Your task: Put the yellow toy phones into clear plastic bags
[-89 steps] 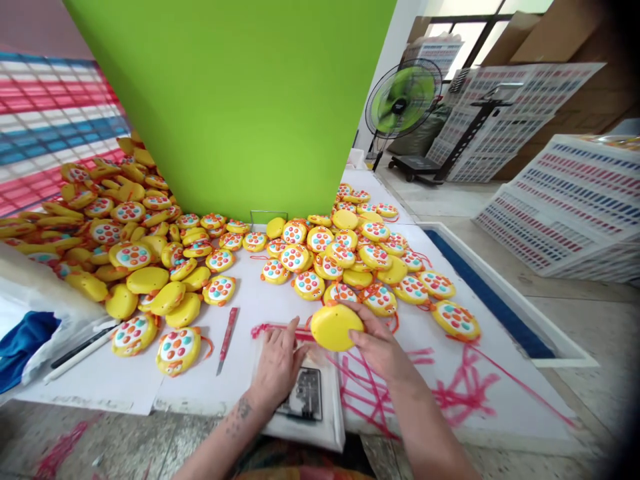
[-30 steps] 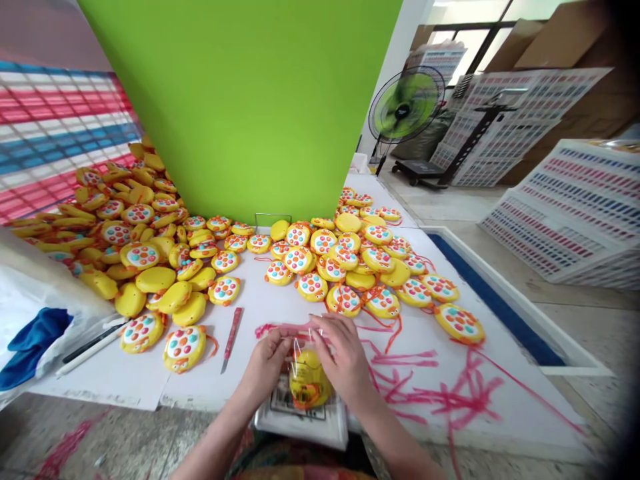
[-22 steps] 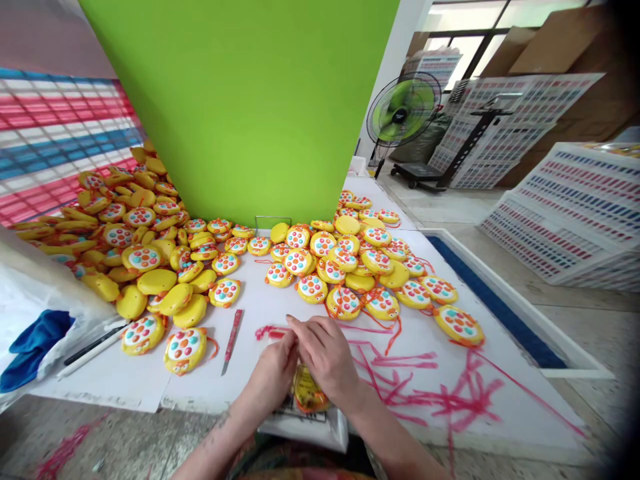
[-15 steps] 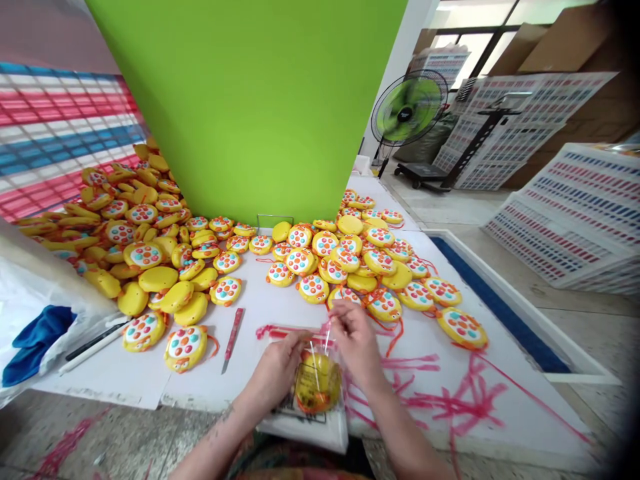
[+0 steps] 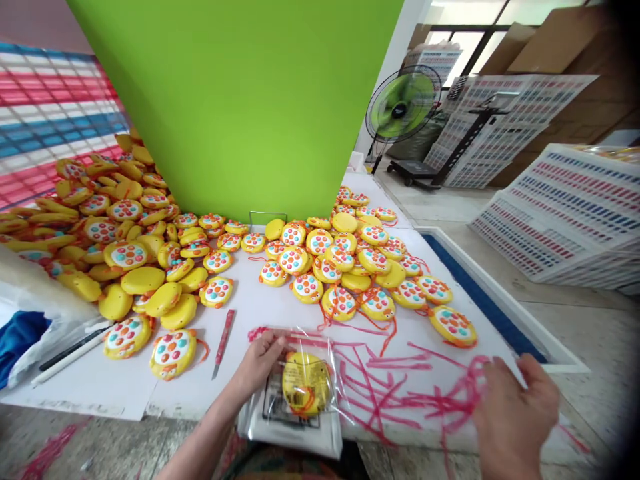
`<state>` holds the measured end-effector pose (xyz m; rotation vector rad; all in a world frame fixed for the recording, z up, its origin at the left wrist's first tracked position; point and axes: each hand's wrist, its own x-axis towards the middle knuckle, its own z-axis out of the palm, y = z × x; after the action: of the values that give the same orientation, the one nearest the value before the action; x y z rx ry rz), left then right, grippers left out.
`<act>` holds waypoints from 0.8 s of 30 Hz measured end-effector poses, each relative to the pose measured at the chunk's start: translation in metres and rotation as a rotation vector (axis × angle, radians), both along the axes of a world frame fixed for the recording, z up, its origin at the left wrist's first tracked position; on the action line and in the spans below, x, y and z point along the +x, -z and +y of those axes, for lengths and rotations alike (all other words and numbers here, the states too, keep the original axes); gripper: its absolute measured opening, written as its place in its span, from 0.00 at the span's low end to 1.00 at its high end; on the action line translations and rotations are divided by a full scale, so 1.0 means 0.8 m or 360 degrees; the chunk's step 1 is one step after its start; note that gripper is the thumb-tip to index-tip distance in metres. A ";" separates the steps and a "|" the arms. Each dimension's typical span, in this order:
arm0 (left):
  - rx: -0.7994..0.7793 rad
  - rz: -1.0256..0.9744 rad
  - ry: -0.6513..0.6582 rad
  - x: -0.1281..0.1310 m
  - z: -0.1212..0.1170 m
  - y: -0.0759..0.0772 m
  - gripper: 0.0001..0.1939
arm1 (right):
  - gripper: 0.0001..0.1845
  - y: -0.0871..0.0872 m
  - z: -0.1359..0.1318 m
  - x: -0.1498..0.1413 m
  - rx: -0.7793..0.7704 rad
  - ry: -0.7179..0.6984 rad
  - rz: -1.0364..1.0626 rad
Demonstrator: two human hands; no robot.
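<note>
Right hand (image 5: 517, 410) has swung from the clear bag (image 5: 327, 357) to the pink strips (image 5: 445, 403), its grip unclear; left hand (image 5: 260, 363) pinches the bag's upper corner, the yellow toy (image 5: 306, 383) inside lying between both hands, nearer the left

Bare tabletop (image 5: 245, 280) leaves a lane between the left heap of yellow toys (image 5: 143, 281) and the right pile (image 5: 307, 288), though the craft knife (image 5: 225, 343) and green panel (image 5: 240, 107) obstruct it.
</note>
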<state>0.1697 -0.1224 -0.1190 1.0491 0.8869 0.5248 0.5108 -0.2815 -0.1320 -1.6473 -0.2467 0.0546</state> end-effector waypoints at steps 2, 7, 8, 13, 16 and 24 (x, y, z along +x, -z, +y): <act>0.0011 -0.0014 0.0007 0.000 -0.001 -0.002 0.24 | 0.25 -0.013 0.020 -0.017 0.0066 0.0121 -0.0173; 0.0041 -0.0020 -0.0025 0.001 -0.002 0.000 0.24 | 0.22 -0.024 0.082 -0.094 -0.0452 -0.1232 0.0068; 0.0042 -0.0021 -0.0031 0.001 -0.002 0.000 0.24 | 0.21 -0.022 0.093 -0.112 -0.0507 -0.1481 0.0090; -0.0053 -0.0166 0.0008 0.000 -0.002 -0.005 0.21 | 0.18 -0.005 0.127 -0.162 -0.0488 -0.1894 0.0151; -0.0138 -0.0188 0.0006 -0.005 -0.001 -0.006 0.21 | 0.18 -0.003 0.128 -0.155 -0.0448 -0.1838 0.0234; -0.0188 -0.0183 -0.0012 -0.011 0.005 0.009 0.18 | 0.18 0.001 0.098 -0.133 -0.0345 -0.1794 0.0295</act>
<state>0.1610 -0.1180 -0.1261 0.8996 0.8105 0.5272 0.4047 -0.2033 -0.1327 -1.5096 -1.0218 1.1047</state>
